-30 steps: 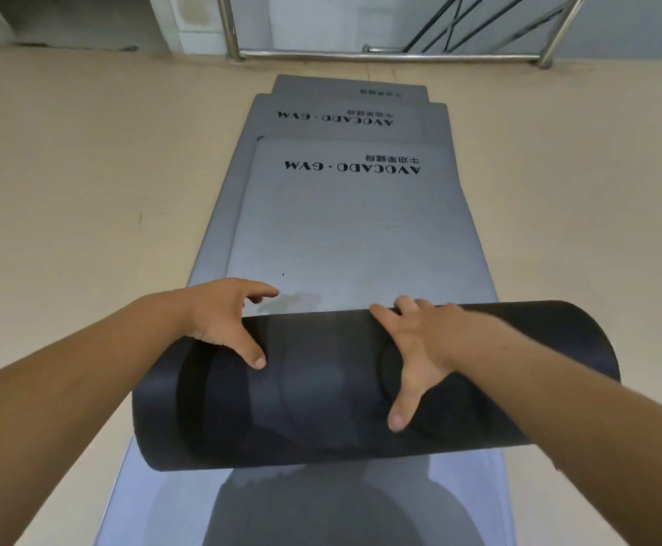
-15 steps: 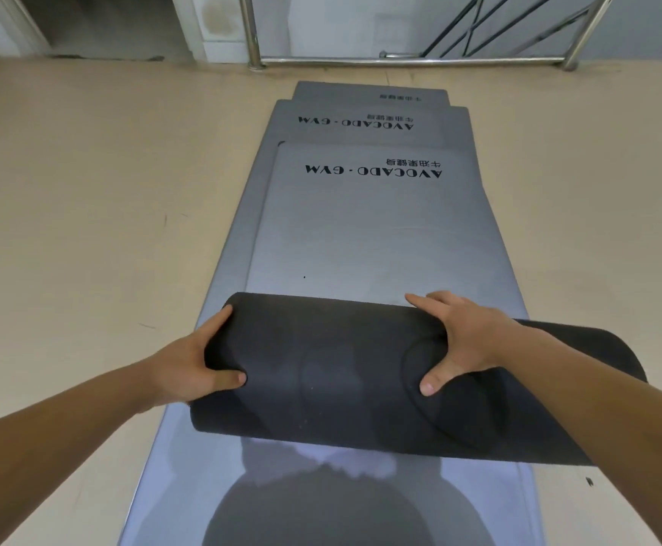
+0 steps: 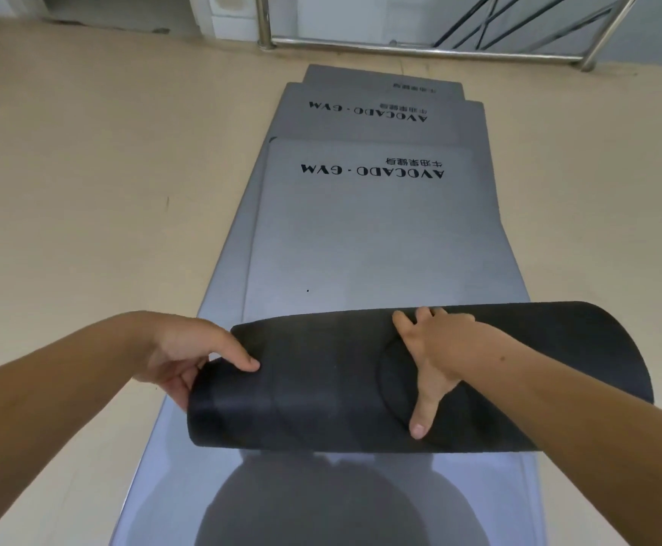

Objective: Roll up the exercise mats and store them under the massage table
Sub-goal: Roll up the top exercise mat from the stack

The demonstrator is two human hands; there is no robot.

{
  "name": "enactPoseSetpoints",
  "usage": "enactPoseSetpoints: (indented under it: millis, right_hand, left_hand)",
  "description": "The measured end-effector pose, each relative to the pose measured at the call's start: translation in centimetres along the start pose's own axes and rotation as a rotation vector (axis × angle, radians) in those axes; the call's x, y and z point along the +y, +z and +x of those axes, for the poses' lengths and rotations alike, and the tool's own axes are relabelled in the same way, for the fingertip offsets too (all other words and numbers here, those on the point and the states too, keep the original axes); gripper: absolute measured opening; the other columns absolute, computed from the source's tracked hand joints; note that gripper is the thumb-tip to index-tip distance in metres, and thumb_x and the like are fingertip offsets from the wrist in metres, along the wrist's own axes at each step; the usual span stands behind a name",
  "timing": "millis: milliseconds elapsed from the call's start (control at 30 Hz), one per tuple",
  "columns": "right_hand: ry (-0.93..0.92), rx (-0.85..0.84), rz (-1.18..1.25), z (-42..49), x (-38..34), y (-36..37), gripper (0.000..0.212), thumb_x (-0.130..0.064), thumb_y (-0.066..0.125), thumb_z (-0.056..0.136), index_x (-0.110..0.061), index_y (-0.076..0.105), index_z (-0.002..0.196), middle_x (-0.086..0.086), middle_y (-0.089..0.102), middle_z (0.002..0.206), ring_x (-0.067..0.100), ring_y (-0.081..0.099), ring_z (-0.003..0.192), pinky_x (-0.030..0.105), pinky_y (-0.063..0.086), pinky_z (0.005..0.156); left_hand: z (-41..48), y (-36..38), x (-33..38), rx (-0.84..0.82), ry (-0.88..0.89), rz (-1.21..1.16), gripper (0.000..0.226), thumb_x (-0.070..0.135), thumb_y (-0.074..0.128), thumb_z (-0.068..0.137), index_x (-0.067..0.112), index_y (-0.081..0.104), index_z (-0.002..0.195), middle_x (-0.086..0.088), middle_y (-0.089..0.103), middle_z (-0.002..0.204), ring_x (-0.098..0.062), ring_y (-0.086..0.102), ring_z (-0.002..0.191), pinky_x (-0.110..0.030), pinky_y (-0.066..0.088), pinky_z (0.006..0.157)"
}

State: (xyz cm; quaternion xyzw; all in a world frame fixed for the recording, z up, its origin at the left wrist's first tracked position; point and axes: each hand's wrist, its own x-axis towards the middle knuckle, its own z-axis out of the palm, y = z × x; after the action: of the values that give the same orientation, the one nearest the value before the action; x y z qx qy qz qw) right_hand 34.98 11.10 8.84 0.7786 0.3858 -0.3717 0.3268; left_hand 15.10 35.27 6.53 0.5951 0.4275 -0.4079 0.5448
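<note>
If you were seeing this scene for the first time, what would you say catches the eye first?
First comes the dark roll of half-rolled mat in the near centre, the left hand gripping its left end and the right hand spread on top. Beyond it, the stacked grey mats with upside-down AVOCADO·GYM lettering run toward a metal railing at the far wall.
</note>
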Motion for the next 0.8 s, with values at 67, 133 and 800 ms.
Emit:
enactPoseSetpoints:
  millis: [67,133,800]
  right_hand:
    - [-0.036,-0.02,0.015,0.2,0.5,-0.2,0.161,-0.071,0.093,0.053,-0.023,-0.011,0.166,0.013,0.017,0.168,0.041,0.024,0.154,0.061,0.034,0.119]
    - [-0.078,0.03,0.011,0.6,0.9,-0.1,0.159,-0.078,0.09,0.049,-0.024,-0.003,0.167,0.01,0.025,0.163,0.038,0.036,0.147,0.057,0.041,0.114]
    - [-0.051,0.424,0.267,1.3,3.3,-1.0,0.093,-0.073,0.073,0.081,-0.034,0.036,0.156,0.001,0.043,0.153,0.028,0.043,0.14,0.048,0.048,0.106]
  left_hand:
    - [-0.2,-0.1,0.4,-0.021,-0.023,-0.003,0.066,0.029,0.09,0.078,0.013,0.064,0.137,-0.023,0.076,0.119,-0.044,0.076,0.101,-0.049,0.065,0.08]
    - [-0.4,0.1,0.9,0.048,0.024,0.021,0.054,0.027,0.091,0.078,0.017,0.068,0.126,-0.016,0.08,0.11,-0.04,0.078,0.097,-0.048,0.065,0.082]
    - [4.6,8.4,3.7,0.727,0.474,1.348,0.139,0.078,0.066,0.069,0.027,-0.025,0.16,-0.011,-0.01,0.169,-0.038,-0.001,0.157,-0.068,0.014,0.123]
